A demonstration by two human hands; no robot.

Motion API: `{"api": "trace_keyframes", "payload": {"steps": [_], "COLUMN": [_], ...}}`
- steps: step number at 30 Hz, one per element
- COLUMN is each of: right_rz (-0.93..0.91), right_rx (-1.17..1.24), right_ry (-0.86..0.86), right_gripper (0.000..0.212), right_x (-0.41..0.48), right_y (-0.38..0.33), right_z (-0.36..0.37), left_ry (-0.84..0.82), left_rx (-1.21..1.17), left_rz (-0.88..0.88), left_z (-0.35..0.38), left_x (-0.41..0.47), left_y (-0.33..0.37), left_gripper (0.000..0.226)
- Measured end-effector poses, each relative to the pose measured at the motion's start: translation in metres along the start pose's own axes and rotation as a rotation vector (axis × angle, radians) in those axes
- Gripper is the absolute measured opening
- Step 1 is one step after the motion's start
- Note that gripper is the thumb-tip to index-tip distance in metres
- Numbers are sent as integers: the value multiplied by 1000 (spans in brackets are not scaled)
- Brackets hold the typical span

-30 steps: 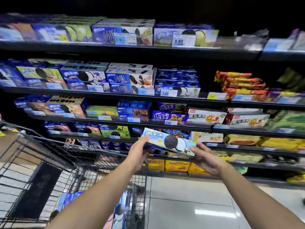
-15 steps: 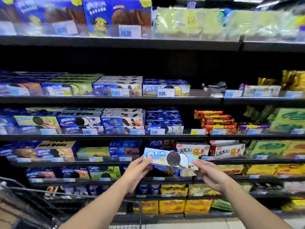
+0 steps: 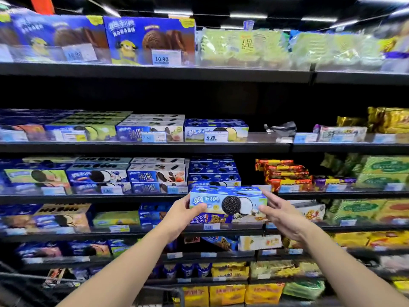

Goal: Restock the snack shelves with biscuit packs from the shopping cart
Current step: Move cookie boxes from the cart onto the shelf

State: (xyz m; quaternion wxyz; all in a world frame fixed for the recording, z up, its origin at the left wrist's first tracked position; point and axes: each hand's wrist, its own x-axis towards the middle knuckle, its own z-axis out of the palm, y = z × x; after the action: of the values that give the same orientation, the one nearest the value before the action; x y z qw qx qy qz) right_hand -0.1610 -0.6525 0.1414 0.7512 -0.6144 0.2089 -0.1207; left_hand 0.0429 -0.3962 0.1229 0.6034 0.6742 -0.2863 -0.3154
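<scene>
Rising since a second ago, the biscuit box (image 3: 228,200) is now hanging level with a shelf edge (image 3: 132,197) that was well above my hands then. I am holding the box in the air between both hands, lengthwise and nearly level, its printed face toward me. My left hand (image 3: 181,216) is gripping the left end with the thumb across the front. My right hand (image 3: 281,216) is lying open, its straight fingers bracing the right end. Just above and behind the hands, a stack of blue boxes (image 3: 213,173) is sitting on that shelf. I am reading this as the placing step. Next I am expecting to lift a little higher and push forward, keeping the box flat so it is sliding in without knocking the stack.
</scene>
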Motion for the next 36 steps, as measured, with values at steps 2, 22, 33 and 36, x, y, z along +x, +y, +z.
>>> {"api": "trace_keyframes", "payload": {"steps": [2,22,33,36], "right_rz": [-24,-40,-270,-317], "right_rx": [-24,-525,-733,-736], "right_ry": [-40,-173,249,339], "right_gripper": [92,98,49,32], "right_x": [16,191,168,166], "right_y": [-15,-41,-5,0], "right_z": [-9,-53,-37,-30], "left_ry": [54,473,668,605], "left_rx": [97,617,936,995], "left_rz": [10,-172,434,488], "left_z": [5,20,72,69], "left_x": [11,144,112,112], "left_y": [9,33,-23,-32], "left_gripper": [35,38,38,24]}}
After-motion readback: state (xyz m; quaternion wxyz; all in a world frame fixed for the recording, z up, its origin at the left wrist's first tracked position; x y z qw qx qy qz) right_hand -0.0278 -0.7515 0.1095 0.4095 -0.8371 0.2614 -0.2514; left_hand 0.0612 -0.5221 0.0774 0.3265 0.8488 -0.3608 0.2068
